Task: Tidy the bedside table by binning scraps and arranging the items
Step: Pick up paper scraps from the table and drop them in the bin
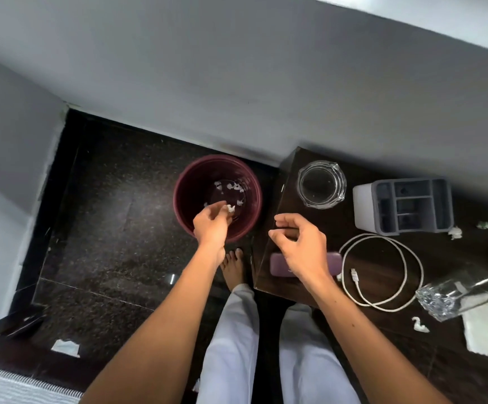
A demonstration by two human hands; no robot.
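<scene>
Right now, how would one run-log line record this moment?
phase: binning | left hand: over bin, paper scrap at fingertips, grip unclear | right hand: over table edge, empty | pending: scraps on table

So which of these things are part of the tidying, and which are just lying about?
Part of the job: round maroon plastic bin, crumpled white paper scraps, coiled white cable, purple oblong case, grey compartmented organiser, round clear glass dish, tipped clear glass tumbler.
Just lying about: torn white paper on the floor, striped fabric in the corner.
</scene>
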